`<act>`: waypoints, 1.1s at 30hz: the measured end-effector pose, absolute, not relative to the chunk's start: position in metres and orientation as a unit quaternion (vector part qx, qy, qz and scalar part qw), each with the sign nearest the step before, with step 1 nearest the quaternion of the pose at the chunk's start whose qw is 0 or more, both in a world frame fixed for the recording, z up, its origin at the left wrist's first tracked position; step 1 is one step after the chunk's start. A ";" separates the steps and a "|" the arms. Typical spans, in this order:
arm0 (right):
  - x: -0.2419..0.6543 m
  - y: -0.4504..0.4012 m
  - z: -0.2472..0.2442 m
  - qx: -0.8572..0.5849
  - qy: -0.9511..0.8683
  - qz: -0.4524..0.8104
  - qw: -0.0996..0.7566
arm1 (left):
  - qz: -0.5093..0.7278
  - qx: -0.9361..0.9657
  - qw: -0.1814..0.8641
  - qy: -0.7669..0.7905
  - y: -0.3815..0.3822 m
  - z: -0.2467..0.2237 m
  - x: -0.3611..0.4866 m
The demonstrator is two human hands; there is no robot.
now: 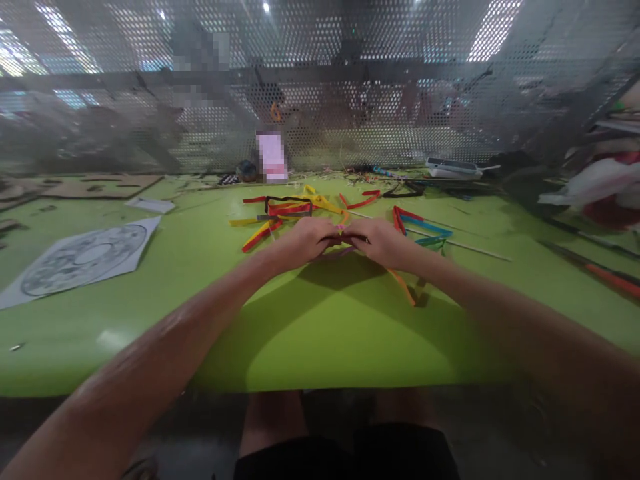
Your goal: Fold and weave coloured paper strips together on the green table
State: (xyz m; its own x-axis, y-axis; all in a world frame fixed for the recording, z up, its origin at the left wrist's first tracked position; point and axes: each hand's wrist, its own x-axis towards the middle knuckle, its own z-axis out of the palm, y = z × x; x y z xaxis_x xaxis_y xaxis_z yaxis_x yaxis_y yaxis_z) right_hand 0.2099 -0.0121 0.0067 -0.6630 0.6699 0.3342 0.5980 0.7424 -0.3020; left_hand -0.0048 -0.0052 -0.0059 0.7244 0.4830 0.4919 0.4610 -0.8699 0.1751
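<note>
Above the middle of the green table, my left hand [315, 236] and my right hand [377, 241] meet, both closed with fingertips pinched together. A small bit of pink and yellow strip [341, 230] peeks out between them; my fingers hide the rest. An orange strip [404, 288] lies below my right hand, its upper end hidden. Left of my left hand is a pile of red, yellow and black strips [280, 212]. Beyond my right hand sit bent red, blue and green strips [427, 230] with thin sticks [480, 251].
A printed sheet with a ring pattern [93, 257] lies on the green table [300, 347] at left, near cut cardboard [95, 186]. A perforated metal screen [320, 93] stands behind. At back right is a white tray [453, 169]; an orange-handled tool [613, 279] lies right.
</note>
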 end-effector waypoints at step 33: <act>0.214 -0.011 0.007 -0.311 -0.912 0.120 0.237 | 0.256 0.924 0.050 0.279 -0.009 -0.001 -0.006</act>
State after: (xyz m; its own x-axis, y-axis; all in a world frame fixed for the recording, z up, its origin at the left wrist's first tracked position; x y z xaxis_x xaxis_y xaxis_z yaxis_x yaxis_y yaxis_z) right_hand 0.2142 -0.0107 0.0069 -0.6934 0.6250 0.3585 0.5115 0.7774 -0.3661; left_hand -0.0059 -0.0085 -0.0007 0.7140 0.5408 0.4447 0.4896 -0.8397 0.2352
